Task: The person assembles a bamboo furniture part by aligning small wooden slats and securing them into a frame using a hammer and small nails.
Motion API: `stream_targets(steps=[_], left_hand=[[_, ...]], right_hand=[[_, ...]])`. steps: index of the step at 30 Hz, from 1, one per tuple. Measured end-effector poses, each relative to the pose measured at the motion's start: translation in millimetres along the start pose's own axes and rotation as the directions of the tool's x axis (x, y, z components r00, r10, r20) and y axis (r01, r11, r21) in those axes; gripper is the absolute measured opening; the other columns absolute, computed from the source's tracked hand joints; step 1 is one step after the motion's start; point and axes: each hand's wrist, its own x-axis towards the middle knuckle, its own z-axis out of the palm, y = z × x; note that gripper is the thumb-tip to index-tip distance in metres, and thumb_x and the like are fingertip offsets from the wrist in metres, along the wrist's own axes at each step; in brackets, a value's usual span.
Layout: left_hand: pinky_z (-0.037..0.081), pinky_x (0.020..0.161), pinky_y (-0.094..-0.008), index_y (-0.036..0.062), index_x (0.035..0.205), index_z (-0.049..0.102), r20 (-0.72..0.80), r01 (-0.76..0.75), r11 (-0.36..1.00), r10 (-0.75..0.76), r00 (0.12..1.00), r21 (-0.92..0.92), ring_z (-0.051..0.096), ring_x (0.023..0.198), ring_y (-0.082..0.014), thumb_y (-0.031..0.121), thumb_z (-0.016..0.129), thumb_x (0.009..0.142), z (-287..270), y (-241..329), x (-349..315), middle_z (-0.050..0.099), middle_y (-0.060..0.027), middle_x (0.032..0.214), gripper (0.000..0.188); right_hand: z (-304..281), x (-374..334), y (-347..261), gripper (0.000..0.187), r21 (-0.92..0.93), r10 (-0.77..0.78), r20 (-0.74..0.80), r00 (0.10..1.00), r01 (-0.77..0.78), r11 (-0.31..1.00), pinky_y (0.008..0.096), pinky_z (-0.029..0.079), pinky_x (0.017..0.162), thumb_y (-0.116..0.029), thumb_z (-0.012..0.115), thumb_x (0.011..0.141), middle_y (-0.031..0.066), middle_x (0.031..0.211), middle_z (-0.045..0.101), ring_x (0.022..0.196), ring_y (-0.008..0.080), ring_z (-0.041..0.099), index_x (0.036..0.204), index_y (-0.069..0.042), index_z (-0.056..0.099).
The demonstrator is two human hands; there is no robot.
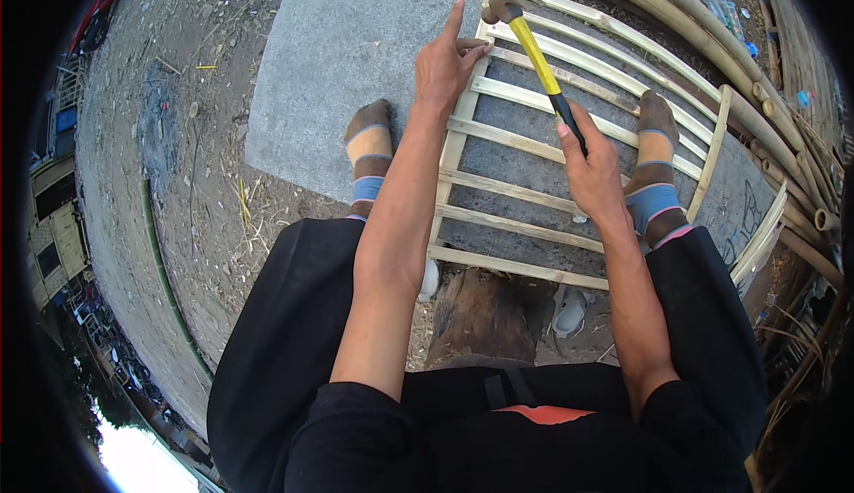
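My right hand (591, 162) is wrapped round the black grip of a claw hammer (536, 53) with a yellow shaft. The metal head hangs over the far left corner of a slatted wooden frame (455, 144). My left hand (441, 71) is at the frame's left rail, its index finger stretched away from me. Its thumb and another finger come together at the end of a slat (569, 73); whatever lies between them is too small to make out. Several pale slats run across from that rail to a right rail (711, 155).
Under the frame lies a grey board (311, 75), with my socked feet on either side. Close to me stands a wood stump (487, 315), a pale shoe (569, 311) beside it. Bamboo poles (658, 13) lie along the far right. A green pole (160, 262) rests on the dirt at left.
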Motion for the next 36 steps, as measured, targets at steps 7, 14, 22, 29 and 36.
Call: stream_targets(steps=[7, 14, 22, 29, 36], left_hand=[[0.053, 0.081, -0.0351, 0.0190, 0.152, 0.031, 0.024, 0.024, 0.999, -0.025, 0.999, 0.021, 0.072, 0.089, -0.0255, 0.025, 0.079, 0.080, 1, 1, -2, 0.075, -0.0057, 0.096, 0.088], [0.052, 0.085, -0.0344, 0.0187, 0.152, 0.030, 0.040, 0.085, 0.996, -0.084, 0.996, -0.017, 0.071, 0.092, -0.0244, 0.026, 0.079, 0.080, 1, 6, 2, 0.075, -0.0059, 0.098, 0.088], [0.052, 0.086, -0.0339, 0.0186, 0.152, 0.031, 0.029, 0.085, 0.996, -0.084, 0.996, -0.023, 0.071, 0.093, -0.0245, 0.027, 0.079, 0.080, -3, 3, -1, 0.075, -0.0053, 0.098, 0.087], [0.051, 0.087, -0.0331, 0.0185, 0.151, 0.034, 0.029, 0.073, 0.997, -0.072, 0.997, -0.029, 0.071, 0.094, -0.0231, 0.027, 0.079, 0.080, 2, 2, 2, 0.075, -0.0053, 0.098, 0.084], [0.051, 0.087, -0.0331, 0.0188, 0.151, 0.034, 0.008, 0.075, 0.994, -0.074, 0.997, -0.077, 0.071, 0.094, -0.0212, 0.027, 0.079, 0.080, 5, 2, 0, 0.075, -0.0061, 0.097, 0.084]], right_hand=[[4, 0, 1, 0.037, -0.027, -0.053, -0.016, 0.998, 0.052, 0.998, 0.0393, 0.047, 0.066, -0.024, 0.054, 0.099, 0.0237, 0.075, 0.062, 0.070, 0.0390, 0.065, 0.130, -0.003, 0.056], [11, 4, 18, 0.039, -0.010, -0.103, -0.051, 0.993, 0.103, 0.995, 0.0421, 0.048, 0.068, -0.026, 0.055, 0.099, 0.0261, 0.081, 0.064, 0.079, 0.0419, 0.066, 0.130, -0.001, 0.055], [5, 2, 2, 0.040, 0.029, -0.011, -0.033, 0.999, 0.012, 0.999, 0.0420, 0.046, 0.065, -0.027, 0.054, 0.100, 0.0219, 0.073, 0.060, 0.067, 0.0369, 0.061, 0.129, -0.001, 0.056], [2, 2, 2, 0.041, -0.011, -0.046, -0.058, 0.997, 0.045, 0.999, 0.0402, 0.045, 0.061, -0.030, 0.054, 0.100, 0.0184, 0.067, 0.058, 0.061, 0.0321, 0.058, 0.130, -0.002, 0.056], [9, 4, 11, 0.042, -0.008, -0.074, -0.050, 0.996, 0.073, 0.997, 0.0416, 0.045, 0.061, -0.031, 0.054, 0.100, 0.0190, 0.069, 0.059, 0.061, 0.0311, 0.060, 0.130, -0.002, 0.056]])
